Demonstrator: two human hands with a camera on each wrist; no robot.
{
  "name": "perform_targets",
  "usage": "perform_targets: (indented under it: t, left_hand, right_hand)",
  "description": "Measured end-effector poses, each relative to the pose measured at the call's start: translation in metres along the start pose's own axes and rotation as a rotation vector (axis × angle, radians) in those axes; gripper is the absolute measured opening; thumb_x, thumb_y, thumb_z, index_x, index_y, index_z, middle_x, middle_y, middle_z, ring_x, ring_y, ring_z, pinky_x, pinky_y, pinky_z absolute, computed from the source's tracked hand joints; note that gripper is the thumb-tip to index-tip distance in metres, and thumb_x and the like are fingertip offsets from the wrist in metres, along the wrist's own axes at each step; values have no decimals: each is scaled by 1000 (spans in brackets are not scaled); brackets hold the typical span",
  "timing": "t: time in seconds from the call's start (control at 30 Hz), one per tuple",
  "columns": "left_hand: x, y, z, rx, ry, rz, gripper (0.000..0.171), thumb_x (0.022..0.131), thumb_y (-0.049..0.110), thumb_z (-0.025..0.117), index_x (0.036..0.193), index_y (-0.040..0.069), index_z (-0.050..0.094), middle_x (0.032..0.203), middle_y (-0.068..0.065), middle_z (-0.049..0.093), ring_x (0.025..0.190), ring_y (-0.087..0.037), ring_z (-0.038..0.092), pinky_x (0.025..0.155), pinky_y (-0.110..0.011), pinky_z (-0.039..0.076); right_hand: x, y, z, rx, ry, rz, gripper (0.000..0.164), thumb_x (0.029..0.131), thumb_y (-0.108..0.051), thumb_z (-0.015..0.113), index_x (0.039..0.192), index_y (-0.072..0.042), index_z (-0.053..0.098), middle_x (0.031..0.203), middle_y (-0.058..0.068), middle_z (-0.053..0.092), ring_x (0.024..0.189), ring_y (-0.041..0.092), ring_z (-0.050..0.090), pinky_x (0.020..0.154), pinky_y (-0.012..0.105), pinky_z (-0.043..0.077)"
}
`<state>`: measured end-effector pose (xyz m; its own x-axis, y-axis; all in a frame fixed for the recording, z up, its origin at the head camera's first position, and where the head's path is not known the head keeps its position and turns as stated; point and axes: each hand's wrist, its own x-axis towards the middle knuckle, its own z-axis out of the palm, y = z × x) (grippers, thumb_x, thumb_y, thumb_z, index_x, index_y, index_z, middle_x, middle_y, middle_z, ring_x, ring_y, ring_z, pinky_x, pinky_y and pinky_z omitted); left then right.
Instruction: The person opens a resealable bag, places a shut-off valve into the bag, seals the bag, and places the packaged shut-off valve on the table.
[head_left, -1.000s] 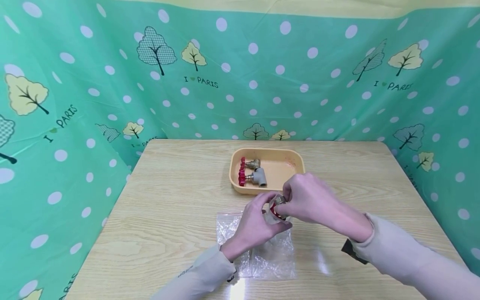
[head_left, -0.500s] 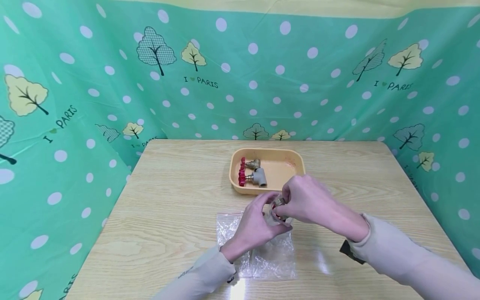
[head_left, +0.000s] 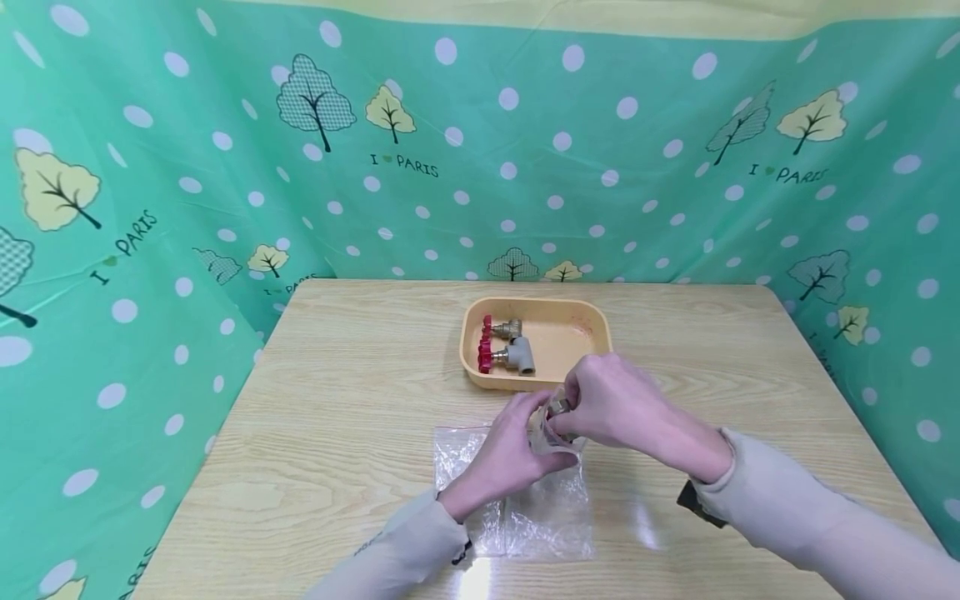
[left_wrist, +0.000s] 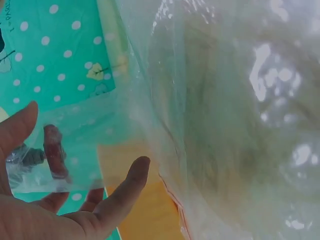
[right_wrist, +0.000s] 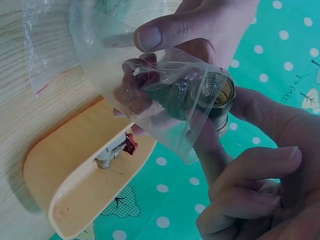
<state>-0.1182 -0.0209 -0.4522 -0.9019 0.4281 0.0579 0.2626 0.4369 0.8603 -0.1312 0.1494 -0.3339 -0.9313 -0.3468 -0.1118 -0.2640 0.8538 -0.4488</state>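
Note:
Over the table my right hand [head_left: 611, 400] pinches a brass valve [right_wrist: 215, 92] by its threaded metal body. Its red handwheel [left_wrist: 55, 150] sits inside a clear zip bag [right_wrist: 95, 42], while the metal end pokes out at the bag's mouth. Around that bag curves my left hand [head_left: 506, 454], thumb on one side and fingers on the other, as the right wrist view shows. In the left wrist view its thumb and fingers stand spread about the clear film. From the head camera the hands hide most of the valve.
Just beyond the hands stands a yellow tray [head_left: 558, 342]. At its left end lie a brass valve [head_left: 510, 330] and a grey tee-shaped valve [head_left: 519, 357], both with red handwheels. Flat clear zip bags [head_left: 547, 529] lie on the wooden table [head_left: 337, 392] under my left hand.
The valve has turned and sunk deeper into the bag, so less of its red handwheel shows from the head camera. My left thumb and fingers have shifted slightly; the tray stays put.

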Motion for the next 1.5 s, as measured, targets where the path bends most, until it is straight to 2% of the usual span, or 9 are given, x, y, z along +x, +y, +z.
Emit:
perform_targets:
  t: [0.17, 0.37, 0.67, 0.9, 1.07, 1.17, 1.37, 1.5]
  left_hand:
    - [1, 0, 3, -11, 12, -17, 84, 78, 24, 95, 151, 19, 54, 141, 1, 56, 127, -22, 55, 111, -54, 44]
    - [3, 0, 4, -15, 27, -28, 79, 79, 25, 94, 148, 16, 55, 138, 0, 58, 124, -23, 57, 110, -52, 45]
    - [4, 1, 6, -30, 54, -15, 75, 77, 24, 94, 142, 14, 58, 132, 1, 59, 118, -19, 57, 108, -46, 46]
    - [5, 0, 6, -59, 40, -29, 84, 77, 26, 95, 150, 17, 54, 140, 0, 57, 125, -21, 55, 111, -49, 43]
    - [5, 0, 7, -56, 29, -37, 86, 78, 28, 95, 153, 19, 52, 147, -2, 54, 131, -27, 54, 113, -51, 42]
    - [4, 0, 8, -52, 25, -38, 86, 80, 29, 93, 154, 17, 51, 149, -4, 53, 134, -29, 53, 114, -53, 41]
    - [3, -1, 8, -45, 19, -35, 88, 81, 31, 92, 155, 15, 48, 150, -6, 53, 134, -28, 52, 115, -54, 40]
    - [3, 0, 8, -37, 19, -42, 89, 81, 32, 92, 156, 14, 48, 149, -6, 53, 134, -29, 53, 115, -54, 40]
  right_hand:
    - [1, 1, 3, -11, -5, 4, 42, 72, -27, 92, 52, -21, 57, 44, -15, 42, 44, 6, 41, 44, 24, 32]
    - [3, 2, 5, -20, -12, 11, 45, 71, -29, 94, 51, -21, 55, 44, -14, 40, 44, 6, 39, 44, 23, 31]
    - [8, 2, 11, -52, -12, -33, 52, 72, -24, 94, 51, -21, 46, 44, -15, 31, 44, 5, 34, 44, 22, 27]
    - [10, 2, 16, -114, 7, -46, 50, 71, -20, 91, 51, -22, 44, 44, -15, 31, 45, 5, 36, 44, 24, 28]
    - [13, 2, 20, -129, -11, -20, 53, 71, -28, 95, 52, -21, 46, 45, -14, 34, 45, 6, 37, 44, 24, 30]
    - [15, 3, 22, -137, -18, -6, 52, 72, -26, 93, 52, -21, 45, 46, -13, 35, 45, 7, 37, 43, 24, 30]
    - [17, 6, 27, -150, -10, -5, 41, 67, -13, 80, 52, -21, 43, 46, -13, 33, 45, 7, 35, 42, 24, 28]
    - [19, 7, 30, -156, -20, 4, 39, 68, -12, 78, 53, -21, 43, 46, -12, 35, 45, 8, 37, 42, 25, 29]
